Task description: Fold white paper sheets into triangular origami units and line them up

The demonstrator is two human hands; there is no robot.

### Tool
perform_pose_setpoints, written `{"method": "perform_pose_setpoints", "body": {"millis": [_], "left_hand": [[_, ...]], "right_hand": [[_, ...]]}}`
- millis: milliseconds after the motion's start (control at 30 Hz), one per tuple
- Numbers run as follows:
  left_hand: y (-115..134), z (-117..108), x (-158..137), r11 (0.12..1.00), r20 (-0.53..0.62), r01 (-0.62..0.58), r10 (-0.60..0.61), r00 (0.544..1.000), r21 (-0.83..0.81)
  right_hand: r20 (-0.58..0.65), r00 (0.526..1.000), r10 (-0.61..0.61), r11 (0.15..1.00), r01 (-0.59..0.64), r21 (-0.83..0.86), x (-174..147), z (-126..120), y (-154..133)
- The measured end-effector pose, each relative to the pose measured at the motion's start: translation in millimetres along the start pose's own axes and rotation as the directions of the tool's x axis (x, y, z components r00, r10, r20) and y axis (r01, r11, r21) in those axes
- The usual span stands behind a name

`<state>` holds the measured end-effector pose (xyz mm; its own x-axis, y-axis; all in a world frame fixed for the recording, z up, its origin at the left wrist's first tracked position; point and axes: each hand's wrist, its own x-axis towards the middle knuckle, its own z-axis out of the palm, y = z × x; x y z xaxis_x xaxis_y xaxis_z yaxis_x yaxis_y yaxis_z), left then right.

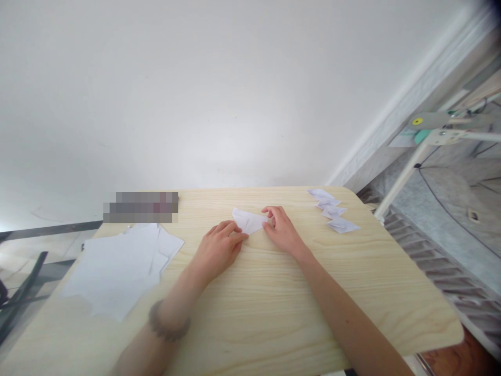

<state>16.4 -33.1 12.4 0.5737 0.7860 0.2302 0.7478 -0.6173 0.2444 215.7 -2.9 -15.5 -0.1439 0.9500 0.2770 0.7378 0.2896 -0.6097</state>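
A small folded piece of white paper (249,222) lies near the middle of the wooden table. My left hand (223,241) grips its lower left edge, the fingers curled together with thumb and index at the paper. At the opposite end, my right hand (281,230) has its thumb and index finger closed around the pointed right tip. Creases show on the paper's upper face. A dark beaded bracelet (169,321) circles my left wrist.
Loose white sheets (117,266) are piled on the table's left side. Several folded paper shapes (332,211) stand in an overlapping row at the back right. A blurred-out item (141,208) sits at the back left. Behind the table (250,313) rises a white wall (235,94).
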Motion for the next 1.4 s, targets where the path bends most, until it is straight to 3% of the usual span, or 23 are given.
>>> {"method": "perform_pose_setpoints", "body": {"millis": [233,567,833,933,1100,1400], "left_hand": [[2.1,0.4,1.4,1.0,-0.015,0.006,-0.006,1.0,-0.022],[2.0,0.5,1.4,1.0,-0.003,0.01,-0.01,1.0,-0.016],[2.2,1.5,2.1,0.997,-0.013,0.0,-0.001,1.0,-0.08],[-1.8,3.3,3.5,0.994,-0.059,-0.001,-0.006,0.998,-0.112],[-10.5,10.5,4.2,0.987,-0.141,0.136,-0.147,0.979,-0.087],[-16.6,16.5,3.1,0.985,-0.111,0.165,-0.171,0.979,-0.057]], "right_hand": [[0.009,0.997,-0.075,0.978,0.075,-0.193,-8.2,7.3,-12.9],[0.086,0.996,0.006,1.0,-0.009,0.029,0.3,-1.9,4.3],[0.047,0.994,-0.102,0.969,0.11,-0.219,-8.0,4.8,-11.4],[0.053,0.993,-0.107,0.968,0.116,-0.222,-9.2,4.2,-14.9],[0.089,0.989,-0.117,0.969,0.133,-0.21,-9.4,1.2,-14.1],[0.107,0.986,-0.128,0.969,0.147,-0.196,-10.3,-0.3,-17.2]]}}
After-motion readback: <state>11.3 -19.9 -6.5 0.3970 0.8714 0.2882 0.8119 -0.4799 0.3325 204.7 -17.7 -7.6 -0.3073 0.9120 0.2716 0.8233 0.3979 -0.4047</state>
